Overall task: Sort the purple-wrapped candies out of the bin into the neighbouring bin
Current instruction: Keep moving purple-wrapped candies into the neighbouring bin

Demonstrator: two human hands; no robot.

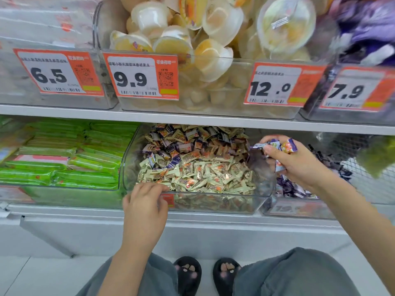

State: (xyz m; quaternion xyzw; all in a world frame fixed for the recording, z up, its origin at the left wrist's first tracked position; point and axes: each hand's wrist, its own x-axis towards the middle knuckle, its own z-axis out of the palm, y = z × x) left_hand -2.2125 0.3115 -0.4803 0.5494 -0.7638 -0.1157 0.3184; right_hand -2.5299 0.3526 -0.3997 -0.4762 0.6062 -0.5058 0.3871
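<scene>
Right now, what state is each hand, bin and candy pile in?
Left hand: fingers curled over the middle bin's front rim.
Right hand: its grip holds purple-wrapped candies above the neighbouring bin.
Middle bin: mostly cream candies, some purple at the back.

purple-and-white candies (280,145), cream wrappers (192,169), green packets (64,161)
</scene>
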